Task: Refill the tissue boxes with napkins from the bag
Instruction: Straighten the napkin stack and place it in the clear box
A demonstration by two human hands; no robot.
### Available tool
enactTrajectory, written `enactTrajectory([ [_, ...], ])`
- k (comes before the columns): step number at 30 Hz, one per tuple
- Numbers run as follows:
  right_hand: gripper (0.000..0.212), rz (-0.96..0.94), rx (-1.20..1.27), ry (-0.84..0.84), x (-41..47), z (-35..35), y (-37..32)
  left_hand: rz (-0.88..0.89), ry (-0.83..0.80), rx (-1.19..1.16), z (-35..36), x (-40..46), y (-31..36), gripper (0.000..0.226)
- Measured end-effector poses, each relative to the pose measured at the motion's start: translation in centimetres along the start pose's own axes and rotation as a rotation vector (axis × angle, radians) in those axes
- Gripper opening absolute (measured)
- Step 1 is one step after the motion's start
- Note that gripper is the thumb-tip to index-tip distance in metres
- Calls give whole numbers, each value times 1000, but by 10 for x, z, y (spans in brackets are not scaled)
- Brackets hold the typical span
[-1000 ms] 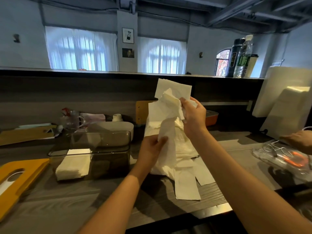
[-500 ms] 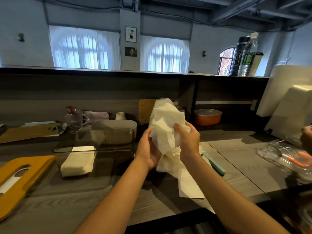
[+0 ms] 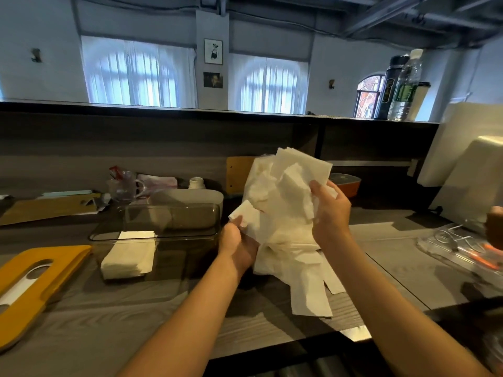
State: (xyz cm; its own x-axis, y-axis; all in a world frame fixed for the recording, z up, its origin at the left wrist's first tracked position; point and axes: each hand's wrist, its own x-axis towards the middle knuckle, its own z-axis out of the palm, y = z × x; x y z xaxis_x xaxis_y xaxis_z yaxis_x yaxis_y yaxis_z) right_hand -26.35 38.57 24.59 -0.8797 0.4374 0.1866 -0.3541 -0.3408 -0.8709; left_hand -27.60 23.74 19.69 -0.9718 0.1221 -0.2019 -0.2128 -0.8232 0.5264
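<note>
1. Now the bundle of napkins point(image 3: 283, 213) is held higher and more spread out than half a second ago, when both hands squeezed it into a tighter ball nearer the table; a flat sheet sticks up at its top again.
2. Right hand point(image 3: 328, 213): raised, fingers curled round the right side of the bundle, thumb over the front, forearm running up from the lower right.
3. Left hand point(image 3: 238, 243): lower and palm up, it has dropped to the bundle's bottom left, where thumb and fingers pinch a folded corner.
4. Loose sheets hang from the bundle and trail onto the grey wooden table point(image 3: 109, 322) below.
5. Just left of the left hand stands a clear tissue box point(image 3: 168, 229), open on top, with a small stack of folded napkins point(image 3: 129, 258) lying at its left end.
6. Farther left, a yellow lid point(image 3: 35, 281) with an oval slot lies flat on the table.
7. At the far right edge, part of another person's hand point(image 3: 494, 227) shows above a clear plastic tray point(image 3: 462, 254).
</note>
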Motion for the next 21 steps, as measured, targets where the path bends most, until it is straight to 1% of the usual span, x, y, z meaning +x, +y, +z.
enactTrajectory([
  [1, 15, 21, 4, -29, 1, 2, -7, -9, -44, -47, 0, -1, 1, 46],
  [3, 24, 89, -4, -142, 7, 7, -14, -58, -124, -116, -1, 0, 3, 61],
  [4, 28, 145, 10, -205, 9, 9, -14, -82, -157, -123, -3, 3, 3, 69],
  [5, 29, 208, 27, -248, 11, 11, -10, -65, -157, -81, -6, 7, 3, 74],
  [7, 31, 328, 53, -264, 9, 14, 5, -30, -212, -47, -12, 10, 0, 79],
  [8, 38, 391, 71, -250, 7, 14, 14, -38, -282, -64, -13, 9, -2, 81],
  [9, 48, 458, 100, -233, 6, 14, 21, -51, -326, -59, -13, 6, -3, 82],
  [10, 52, 504, 136, -231, 3, 15, 25, -66, -352, -57, -13, 4, -4, 82],
  [11, 48, 524, 167, -232, 3, 14, 26, -71, -350, -54, -14, 4, -5, 83],
  [13, 26, 525, 229, -269, 1, 15, 19, -64, -347, -49, -17, 7, -6, 87],
  [15, 12, 496, 263, -303, 3, 18, 5, -3, -281, 0, -18, 12, -7, 84],
  [16, 17, 482, 265, -298, 4, 21, -3, 20, -224, 25, -17, 12, -7, 81],
  [17, 27, 465, 277, -286, 5, 23, -12, 26, -183, 42, -18, 15, -7, 78],
  [18, 36, 450, 282, -285, 7, 26, -22, -2, -196, 18, -19, 16, -7, 78],
  [19, 40, 425, 275, -296, 9, 29, -30, -30, -236, -8, -20, 18, -6, 78],
  [21, 36, 360, 233, -322, 12, 35, -44, -42, -299, -34, -22, 16, -4, 81],
])
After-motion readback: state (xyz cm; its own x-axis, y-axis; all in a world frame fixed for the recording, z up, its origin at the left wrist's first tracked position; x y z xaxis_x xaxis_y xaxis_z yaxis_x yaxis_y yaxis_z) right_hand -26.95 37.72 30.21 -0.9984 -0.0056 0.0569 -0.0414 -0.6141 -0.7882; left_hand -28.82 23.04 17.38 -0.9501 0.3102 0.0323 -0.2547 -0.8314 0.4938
